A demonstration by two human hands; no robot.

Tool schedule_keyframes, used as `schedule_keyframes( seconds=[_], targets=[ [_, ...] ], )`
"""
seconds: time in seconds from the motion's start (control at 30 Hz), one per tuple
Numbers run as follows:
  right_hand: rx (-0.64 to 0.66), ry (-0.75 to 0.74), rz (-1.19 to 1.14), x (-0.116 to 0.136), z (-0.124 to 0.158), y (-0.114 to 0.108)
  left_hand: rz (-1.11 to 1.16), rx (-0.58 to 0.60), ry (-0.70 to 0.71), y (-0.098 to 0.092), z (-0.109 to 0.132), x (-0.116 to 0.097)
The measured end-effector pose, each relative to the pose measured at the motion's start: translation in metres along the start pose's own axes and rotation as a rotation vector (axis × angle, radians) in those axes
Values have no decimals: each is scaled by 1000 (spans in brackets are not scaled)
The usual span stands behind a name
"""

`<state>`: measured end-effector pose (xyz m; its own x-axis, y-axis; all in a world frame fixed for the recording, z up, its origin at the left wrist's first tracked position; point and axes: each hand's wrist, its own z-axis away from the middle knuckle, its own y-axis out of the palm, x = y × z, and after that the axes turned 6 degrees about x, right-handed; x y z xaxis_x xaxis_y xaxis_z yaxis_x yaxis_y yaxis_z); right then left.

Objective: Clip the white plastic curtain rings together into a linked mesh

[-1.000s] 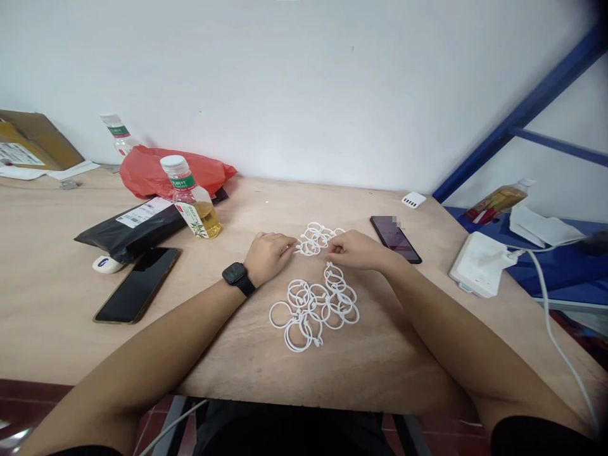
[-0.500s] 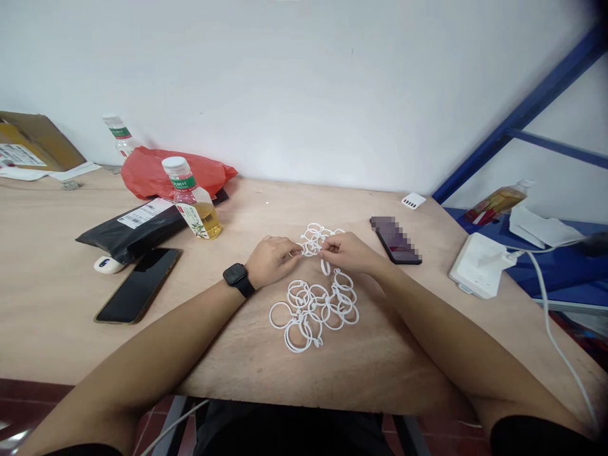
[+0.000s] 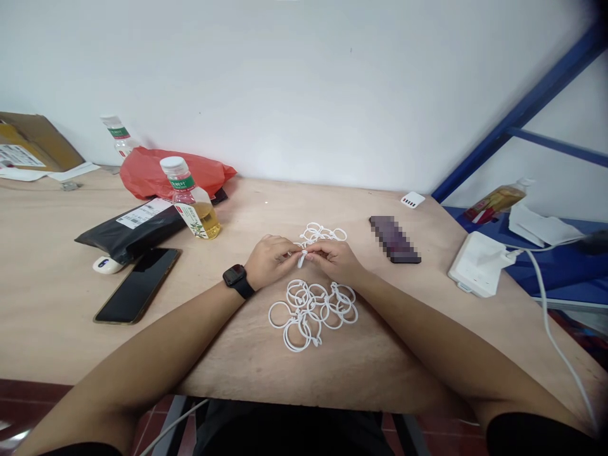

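Between my fingertips is a white plastic ring [image 3: 301, 259], seen nearly edge-on. My left hand [image 3: 272, 261], with a black watch on its wrist, pinches it from the left. From the right, my right hand [image 3: 336, 259] pinches the same ring, its thumb and forefinger meeting the left ones. Below the hands a loose heap of white rings [image 3: 311, 310] lies on the table, each with a small clasp-like knob. Behind the hands sits a second group of white rings [image 3: 327, 233], partly hidden by my fingers.
Left of me are a phone [image 3: 137, 286], a black parcel [image 3: 128, 231], a white mouse [image 3: 107, 265], a drink bottle [image 3: 194, 206] and a red bag [image 3: 152, 172]. To the right lie another phone [image 3: 395, 240], a white charger [image 3: 412, 200] and a white power strip [image 3: 479, 266] with a cable.
My right hand has moved slightly left, bringing a ring to my left fingertips. Both hands now meet on it. The heap below looks nearly the same.
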<state>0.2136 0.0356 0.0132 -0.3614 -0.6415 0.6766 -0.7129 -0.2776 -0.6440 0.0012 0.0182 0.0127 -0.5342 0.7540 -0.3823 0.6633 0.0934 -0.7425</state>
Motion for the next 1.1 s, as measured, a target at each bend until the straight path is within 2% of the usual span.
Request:
schedule_keyframes(
  seconds=[0.37, 0.83, 0.9, 1.0, 1.07, 1.1],
  targets=[
    [-24, -51, 42, 0, 0, 1, -7, 21, -9, 0, 0, -1],
    [-10, -1, 114, 6, 0, 2, 19, 28, -50, 4, -1, -4],
    [-37, 5, 133, 6, 0, 2, 36, -1, -82, 4, -1, -4],
    [-149, -4, 234, 1, 2, -2, 76, -16, -103, 0, -1, -5],
    [-244, -21, 350, -7, 4, -8, 116, 47, -63, -5, 0, -5],
    [-270, -25, 413, -11, 4, -11, 145, 118, -14, -7, 0, -4]
  ],
)
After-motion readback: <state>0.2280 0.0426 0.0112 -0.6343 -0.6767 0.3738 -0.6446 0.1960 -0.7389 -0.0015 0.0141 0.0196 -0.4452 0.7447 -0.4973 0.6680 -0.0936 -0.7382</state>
